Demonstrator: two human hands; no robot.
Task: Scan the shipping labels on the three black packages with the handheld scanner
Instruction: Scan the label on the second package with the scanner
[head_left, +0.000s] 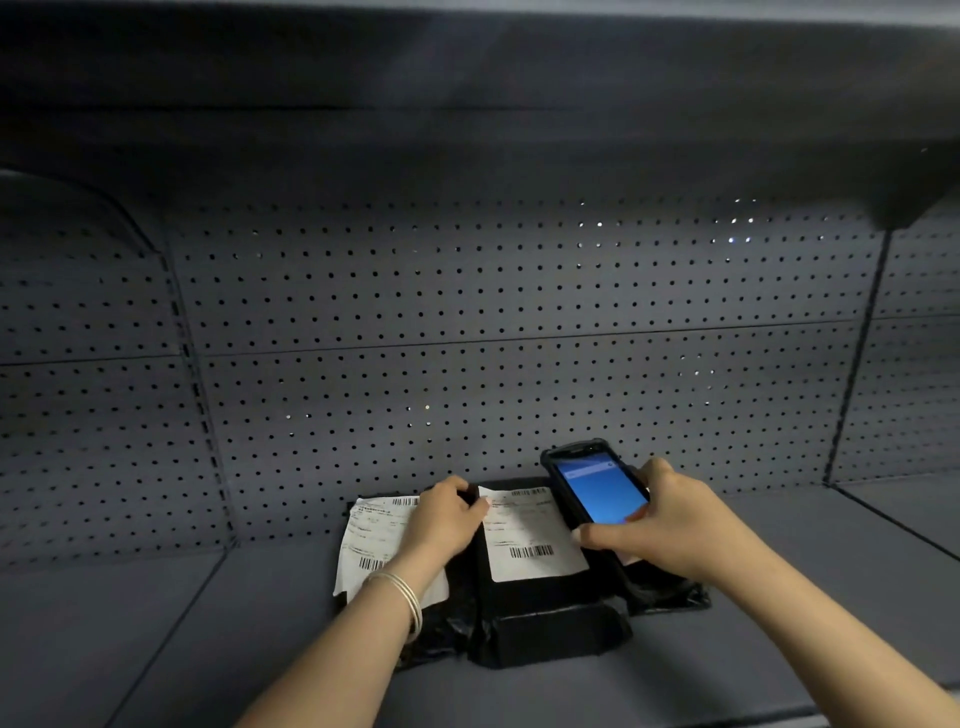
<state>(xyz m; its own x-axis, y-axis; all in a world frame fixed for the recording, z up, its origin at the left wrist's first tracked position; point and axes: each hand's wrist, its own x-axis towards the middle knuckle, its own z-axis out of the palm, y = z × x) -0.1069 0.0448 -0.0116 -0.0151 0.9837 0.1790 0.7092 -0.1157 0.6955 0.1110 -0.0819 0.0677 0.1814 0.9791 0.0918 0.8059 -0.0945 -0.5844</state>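
Note:
Three black packages lie side by side on a grey shelf (208, 649). The left package (441, 629) carries a white label (369, 540) with barcodes. The middle package (550, 618) has its own white label (530, 540). The right package (670, 592) is mostly hidden under my right arm. My left hand (447, 519) rests between the left and middle labels, fingers pinching the top left corner of the middle label. My right hand (670, 525) holds the black handheld scanner (597, 488), blue screen facing up, over the right edge of the middle label.
A grey perforated back panel (519, 338) rises just behind the packages. An upper shelf (467, 78) overhangs the space. Upright posts (192, 364) divide the bay from neighbouring bays at left and right. A bangle sits on my left wrist (405, 597).

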